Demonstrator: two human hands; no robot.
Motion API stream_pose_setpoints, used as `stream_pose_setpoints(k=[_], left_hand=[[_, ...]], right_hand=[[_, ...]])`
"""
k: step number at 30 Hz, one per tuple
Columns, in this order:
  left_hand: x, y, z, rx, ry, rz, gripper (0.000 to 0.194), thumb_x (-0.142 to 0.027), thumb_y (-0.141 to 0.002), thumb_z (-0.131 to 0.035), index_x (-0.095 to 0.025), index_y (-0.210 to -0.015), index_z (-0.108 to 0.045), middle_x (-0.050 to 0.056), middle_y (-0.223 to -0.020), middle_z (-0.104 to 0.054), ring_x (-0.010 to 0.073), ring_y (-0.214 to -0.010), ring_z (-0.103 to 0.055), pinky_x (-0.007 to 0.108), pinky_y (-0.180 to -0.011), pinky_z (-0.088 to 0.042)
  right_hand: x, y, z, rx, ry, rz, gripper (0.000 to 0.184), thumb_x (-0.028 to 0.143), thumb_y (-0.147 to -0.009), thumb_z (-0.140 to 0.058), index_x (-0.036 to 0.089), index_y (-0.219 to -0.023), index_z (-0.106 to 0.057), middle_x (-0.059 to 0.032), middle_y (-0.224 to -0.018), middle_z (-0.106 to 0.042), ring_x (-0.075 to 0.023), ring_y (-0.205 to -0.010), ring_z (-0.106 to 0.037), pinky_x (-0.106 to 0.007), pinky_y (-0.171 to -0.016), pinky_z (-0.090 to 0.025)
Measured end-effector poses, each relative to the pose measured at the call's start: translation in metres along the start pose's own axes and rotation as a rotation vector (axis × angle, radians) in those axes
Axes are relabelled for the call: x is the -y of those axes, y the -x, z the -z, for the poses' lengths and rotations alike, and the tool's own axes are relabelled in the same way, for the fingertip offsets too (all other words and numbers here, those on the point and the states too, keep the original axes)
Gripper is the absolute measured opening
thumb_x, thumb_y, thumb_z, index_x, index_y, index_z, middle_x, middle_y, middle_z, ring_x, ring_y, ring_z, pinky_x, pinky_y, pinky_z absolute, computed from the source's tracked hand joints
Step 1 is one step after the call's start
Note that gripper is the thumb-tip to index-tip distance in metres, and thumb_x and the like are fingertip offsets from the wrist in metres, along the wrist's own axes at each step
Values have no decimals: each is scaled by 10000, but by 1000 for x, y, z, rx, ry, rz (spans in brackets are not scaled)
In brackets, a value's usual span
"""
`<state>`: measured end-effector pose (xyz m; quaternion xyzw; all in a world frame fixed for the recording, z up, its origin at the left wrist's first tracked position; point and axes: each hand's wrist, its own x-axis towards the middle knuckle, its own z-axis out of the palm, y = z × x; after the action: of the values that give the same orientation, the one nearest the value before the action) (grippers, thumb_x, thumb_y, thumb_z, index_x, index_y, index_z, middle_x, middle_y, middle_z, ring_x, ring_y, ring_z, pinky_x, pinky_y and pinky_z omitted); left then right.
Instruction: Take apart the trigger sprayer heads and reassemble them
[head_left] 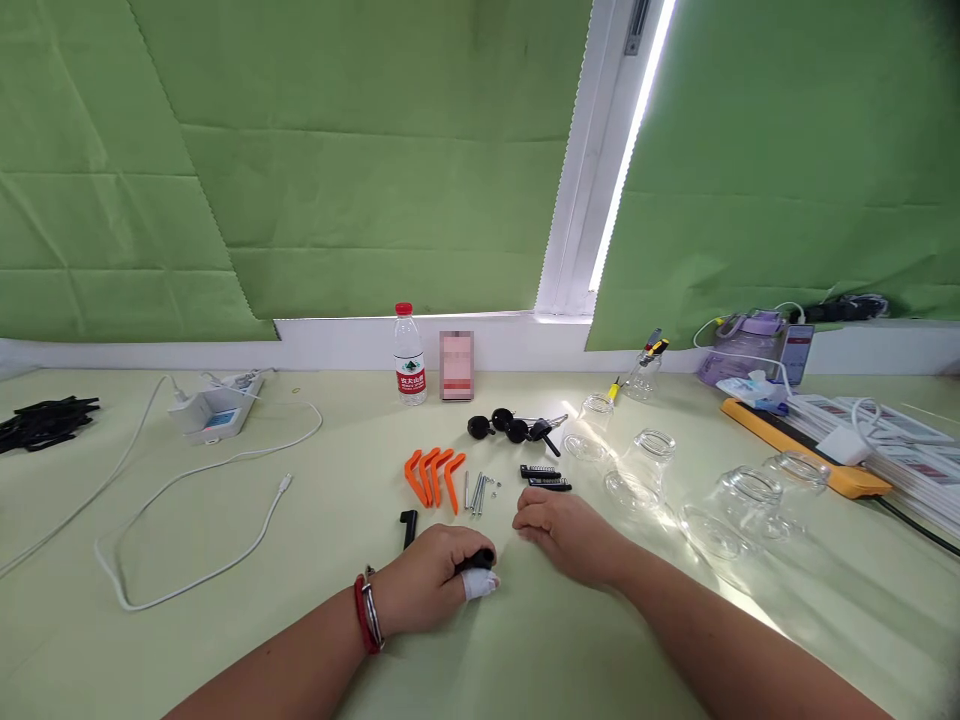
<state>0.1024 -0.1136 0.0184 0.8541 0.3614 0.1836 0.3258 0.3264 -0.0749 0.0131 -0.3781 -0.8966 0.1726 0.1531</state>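
Observation:
My left hand (pixel 431 585), with white tape on the thumb, is closed round a black hollow part (pixel 478 561), most of it hidden in my fist. Just beyond it lies a black L-shaped piece (pixel 409 525). My right hand (pixel 566 530) is low over the table with its fingers curled together; what they hold, if anything, is hidden. Right beyond its knuckles are two black pieces with springs (pixel 545 477). Orange bent pieces (pixel 435 478) lie in a row farther left, beside several metal pins (pixel 477 495) and tiny nuts (pixel 493 488). Black round-ended parts (pixel 514 428) lie behind them.
Upturned clear glasses (pixel 649 455) stand to the right, one holding yellow-handled tools (pixel 654 350). At the back are a water bottle (pixel 409 360) and a pink-screened phone (pixel 457 366). A white cable (pixel 225 460) loops across the left; an orange-and-black bar (pixel 810 450) lies far right.

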Motion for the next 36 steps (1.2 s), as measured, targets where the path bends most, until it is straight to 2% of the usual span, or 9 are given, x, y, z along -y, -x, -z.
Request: stream_pose_setpoints(k=[3, 7, 10, 19, 26, 29, 32, 36], left_hand=[[1, 0, 0, 0, -4, -3, 140, -280, -844, -500, -171, -846, -588, -8, -749, -570, 109, -663, -480, 203, -623, -387], [3, 0, 0, -1, -16, -9, 157, -287, -848, -496, -172, -879, -598, 3, -775, -594, 115, -678, -499, 209, -633, -391], [4, 0, -1, -6, -22, -10, 155, -283, -846, -501, -172, -884, -602, 2, -773, -594, 112, -672, -496, 206, -629, -390], [4, 1, -2, -12, -19, -6, 175, -313, -849, -503, -174, -873, -606, 2, -761, -589, 111, -663, -489, 205, -616, -386], [4, 1, -1, -8, -23, -11, 157, -294, -845, -502, -175, -872, -601, 1, -764, -587, 109, -666, -487, 205, -624, -385], [3, 0, -1, -2, -14, -1, 165, -302, -847, -496, -175, -872, -598, 4, -769, -584, 113, -671, -488, 208, -627, -389], [3, 0, 0, 3, -15, 1, 171, -307, -851, -489, -174, -867, -595, 3, -758, -580, 112, -660, -483, 208, -620, -387], [3, 0, 0, 1, -26, -4, 150, -290, -842, -500, -173, -864, -592, -1, -751, -579, 110, -650, -477, 206, -610, -377]], right_hand=[[-9, 2, 8, -37, -74, -31, 240, 180, -888, -434, 204, -848, -670, -25, -862, -599, -133, -744, -555, -247, -679, -416], [-16, 5, 14, 21, -111, -54, 175, 189, -833, -531, 224, -860, -701, -23, -854, -597, -140, -746, -558, -255, -689, -425], [-17, 5, 11, 35, -84, -60, 148, 187, -789, -586, 236, -841, -715, -19, -859, -589, -143, -758, -557, -253, -687, -423], [-16, 1, 0, 49, -25, -23, 197, 171, -815, -535, 224, -751, -714, -15, -852, -621, -143, -755, -577, -259, -718, -430], [-25, 5, 21, -32, -69, -136, 219, 207, -844, -496, 239, -880, -710, -27, -874, -673, -172, -786, -598, -281, -718, -439], [-28, 8, 26, 7, -107, -160, 179, 224, -816, -538, 250, -856, -711, -17, -853, -676, -175, -775, -601, -276, -695, -439], [-26, 6, 20, 28, -67, -140, 146, 209, -787, -574, 237, -802, -717, -21, -820, -652, -167, -735, -589, -266, -666, -423], [-22, 1, 8, 8, 51, -119, 189, 162, -793, -546, 222, -697, -698, -18, -782, -607, -145, -682, -552, -259, -644, -397]])
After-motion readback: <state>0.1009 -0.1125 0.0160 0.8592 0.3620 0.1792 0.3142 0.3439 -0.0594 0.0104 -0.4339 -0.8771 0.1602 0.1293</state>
